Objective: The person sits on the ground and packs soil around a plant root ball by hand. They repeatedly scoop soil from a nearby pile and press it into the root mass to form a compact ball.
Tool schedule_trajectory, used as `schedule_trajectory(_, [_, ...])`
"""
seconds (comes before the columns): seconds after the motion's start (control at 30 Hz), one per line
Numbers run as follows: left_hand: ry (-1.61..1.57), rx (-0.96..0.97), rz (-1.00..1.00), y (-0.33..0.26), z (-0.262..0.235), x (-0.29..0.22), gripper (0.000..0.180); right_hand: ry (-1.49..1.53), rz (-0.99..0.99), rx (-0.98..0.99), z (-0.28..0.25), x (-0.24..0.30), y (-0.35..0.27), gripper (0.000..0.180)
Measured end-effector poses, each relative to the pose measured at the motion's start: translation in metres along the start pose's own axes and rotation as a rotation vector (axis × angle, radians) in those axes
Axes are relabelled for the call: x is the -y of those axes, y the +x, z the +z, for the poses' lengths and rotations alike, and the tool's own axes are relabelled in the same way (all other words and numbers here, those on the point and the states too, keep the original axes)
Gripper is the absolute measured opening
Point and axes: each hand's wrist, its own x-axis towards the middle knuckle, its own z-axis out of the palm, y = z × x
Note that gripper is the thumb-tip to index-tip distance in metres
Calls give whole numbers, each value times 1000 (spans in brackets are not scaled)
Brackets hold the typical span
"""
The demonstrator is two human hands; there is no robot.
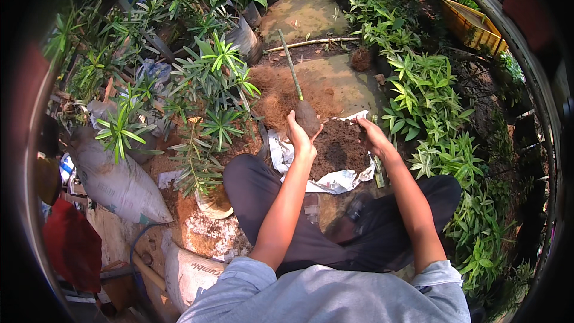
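Note:
My left hand (301, 135) is closed around a brown ball of soil (308, 118). From the top of this ball rises a bare green-brown stem cutting (289, 60), tilted up and to the left. Below and to the right of it, a mound of dark loose soil (338, 149) lies on a white plastic sack (344, 183) between my knees. At the mound's right edge is my right hand (375, 137), its fingers apart and touching the soil or the sack rim; the fingertips are partly hidden.
Brown coir fibre (272, 98) lies beyond the sack. Leafy potted plants (221, 72) crowd the left, with full white sacks (119, 176) nearby. A row of green seedlings (427, 101) lines the right. A thin stick (311, 42) crosses the path, and a yellow crate (472, 27) sits far right.

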Motion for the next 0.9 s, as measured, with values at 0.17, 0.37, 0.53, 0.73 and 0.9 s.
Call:
schedule_trajectory(0.17, [30, 32, -34, 2, -1, 9, 46, 211, 29, 2, 5, 1, -10, 23])
schedule_trajectory(0.37, [43, 44, -117, -11, 5, 18, 52, 294, 54, -8, 7, 4, -11, 24])
schedule_trajectory(0.53, [-22, 168, -215, -4, -4, 36, 59, 397, 68, -85, 11, 5, -4, 42])
schedule_trajectory(0.73, [-2, 281, -266, -12, 9, 40, 66, 414, -37, -21, 10, 10, -8, 53])
schedule_trajectory(0.9, [-2, 243, -251, -6, 7, 43, 64, 475, -102, -26, 19, 17, -14, 51])
